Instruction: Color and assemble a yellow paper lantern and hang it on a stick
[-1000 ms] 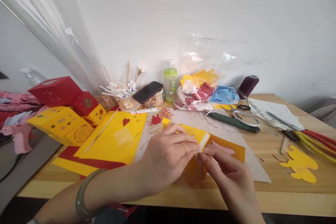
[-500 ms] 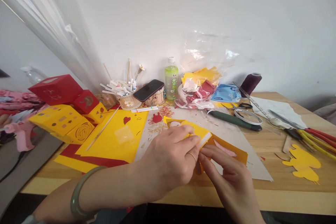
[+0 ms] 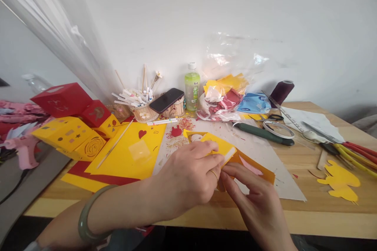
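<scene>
A folded piece of yellow card (image 3: 223,147) is between my two hands, above the near edge of a pale work sheet (image 3: 287,184). A white strip, like tape, runs along one of its edges, and an orange-toned panel with a pink patch opens out to the right. My left hand (image 3: 191,174) lies over the card with its fingers curled onto the top face. Thumb and forefinger of my right hand (image 3: 255,192) pinch the card's lower edge, close beside the left fingertips. The fingers hide the exact spot they press.
Red boxes (image 3: 61,100) and yellow boxes (image 3: 69,133) are stacked at left beside yellow sheets (image 3: 123,153) and a pink glue gun (image 3: 23,149). Behind stand a green bottle (image 3: 192,90) and a phone (image 3: 167,100). Right lie a green-handled cutter (image 3: 256,133), a tape roll (image 3: 278,129) and yellow cutouts (image 3: 341,182).
The card's right-hand panel has shifted slightly to the left, together with the right hand's fingertips. Both hands keep nearly the same hold.
</scene>
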{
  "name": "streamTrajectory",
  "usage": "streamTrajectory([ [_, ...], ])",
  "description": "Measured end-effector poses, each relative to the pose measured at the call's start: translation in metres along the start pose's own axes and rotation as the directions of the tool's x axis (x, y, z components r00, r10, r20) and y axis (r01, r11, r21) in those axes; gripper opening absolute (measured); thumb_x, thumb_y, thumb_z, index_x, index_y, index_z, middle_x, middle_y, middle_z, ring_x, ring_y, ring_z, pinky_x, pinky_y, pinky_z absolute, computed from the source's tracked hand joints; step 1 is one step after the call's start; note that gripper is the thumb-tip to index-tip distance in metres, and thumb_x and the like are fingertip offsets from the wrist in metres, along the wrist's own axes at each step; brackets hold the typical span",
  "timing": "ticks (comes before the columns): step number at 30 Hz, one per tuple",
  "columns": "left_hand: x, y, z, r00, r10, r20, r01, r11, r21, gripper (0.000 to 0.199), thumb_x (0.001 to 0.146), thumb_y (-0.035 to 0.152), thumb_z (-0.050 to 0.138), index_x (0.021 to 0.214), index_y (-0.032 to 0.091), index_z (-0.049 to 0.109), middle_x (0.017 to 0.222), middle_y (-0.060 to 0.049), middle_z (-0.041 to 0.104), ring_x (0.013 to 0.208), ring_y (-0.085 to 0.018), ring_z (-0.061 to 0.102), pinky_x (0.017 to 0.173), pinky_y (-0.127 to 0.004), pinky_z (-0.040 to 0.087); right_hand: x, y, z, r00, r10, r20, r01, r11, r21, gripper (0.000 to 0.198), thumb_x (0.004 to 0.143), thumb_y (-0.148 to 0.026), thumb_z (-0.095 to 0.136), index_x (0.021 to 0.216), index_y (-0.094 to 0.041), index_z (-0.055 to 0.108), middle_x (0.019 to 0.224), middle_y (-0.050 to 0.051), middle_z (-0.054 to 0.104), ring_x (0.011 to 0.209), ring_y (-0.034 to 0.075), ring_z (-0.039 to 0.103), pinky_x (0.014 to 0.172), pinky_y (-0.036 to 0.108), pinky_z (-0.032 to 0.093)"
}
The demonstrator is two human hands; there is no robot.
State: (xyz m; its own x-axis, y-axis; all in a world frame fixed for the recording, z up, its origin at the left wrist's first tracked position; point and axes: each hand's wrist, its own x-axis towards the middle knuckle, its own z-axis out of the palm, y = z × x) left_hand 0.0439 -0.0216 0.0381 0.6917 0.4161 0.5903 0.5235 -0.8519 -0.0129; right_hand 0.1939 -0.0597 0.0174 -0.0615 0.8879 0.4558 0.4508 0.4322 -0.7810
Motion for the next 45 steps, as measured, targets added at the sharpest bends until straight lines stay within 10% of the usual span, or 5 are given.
streamTrajectory([
  [12,0.002,0.008,0.001,0.988,0.073,-0.135,-0.059,0.992,0.11,0.022,0.08,0.003,0.045,0.071,0.009,0.065,0.077,-0.006,0.068,0.085,-0.019,0.061,0.071,-0.031,0.055,-0.002,0.008,0.003,0.997,-0.079,-0.022,0.077,0.995,-0.067,0.018,0.082,-0.02,0.052,0.076,-0.021,0.069,0.071,0.002,0.069,0.063,0.016,0.064,0.056,0.025,0.05],
  [45,0.002,-0.01,-0.008,0.984,-0.176,0.022,0.165,0.862,-0.479,0.016,0.079,0.013,0.057,0.079,0.017,0.072,0.086,-0.002,0.072,0.086,-0.018,0.054,0.077,-0.033,0.051,-0.003,0.013,0.002,0.978,0.199,0.066,-0.208,0.96,0.186,0.026,0.082,-0.032,0.053,0.058,-0.021,0.057,0.054,-0.003,0.054,0.054,0.013,0.047,0.055,0.024,0.038],
])
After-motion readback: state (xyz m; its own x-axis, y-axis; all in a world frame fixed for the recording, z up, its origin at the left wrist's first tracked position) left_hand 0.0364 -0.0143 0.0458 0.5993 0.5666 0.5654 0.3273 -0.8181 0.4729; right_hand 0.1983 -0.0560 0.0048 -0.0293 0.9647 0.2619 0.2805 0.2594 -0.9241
